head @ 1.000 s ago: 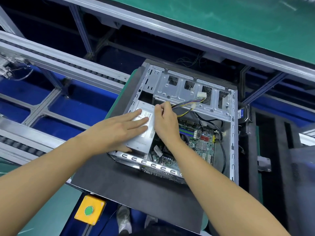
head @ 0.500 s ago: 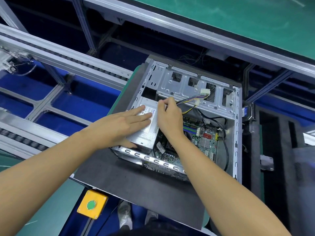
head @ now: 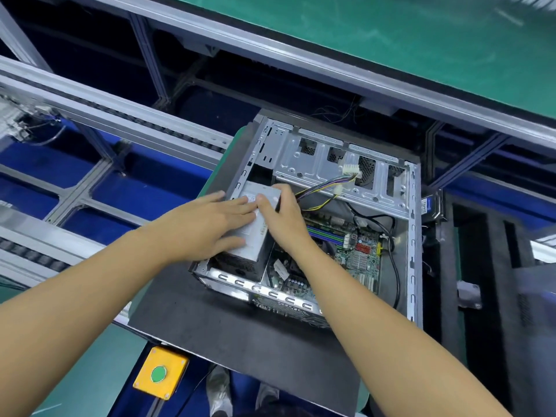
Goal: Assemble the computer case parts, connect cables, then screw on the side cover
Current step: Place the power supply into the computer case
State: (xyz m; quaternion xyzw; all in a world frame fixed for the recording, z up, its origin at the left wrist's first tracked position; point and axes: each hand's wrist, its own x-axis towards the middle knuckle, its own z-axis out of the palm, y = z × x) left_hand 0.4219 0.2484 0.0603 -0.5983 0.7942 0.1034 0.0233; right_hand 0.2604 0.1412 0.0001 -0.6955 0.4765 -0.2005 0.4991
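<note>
Head view: both hands cover most of the power supply's (head: 257, 236) top, which sits in the near left corner of the computer case (head: 412, 236). The left hand (head: 210, 224) lies flat on it, fingers straight. The right hand (head: 285, 218) grips its far edge, thumb on top and fingers curled over; coloured cables (head: 319, 188) emerge just beyond those fingers.

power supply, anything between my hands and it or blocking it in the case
Nothing visible. The left hand rests flat on the power supply, the right hand grips its far corner; its cables trail right. Beneath is hidden.
</note>
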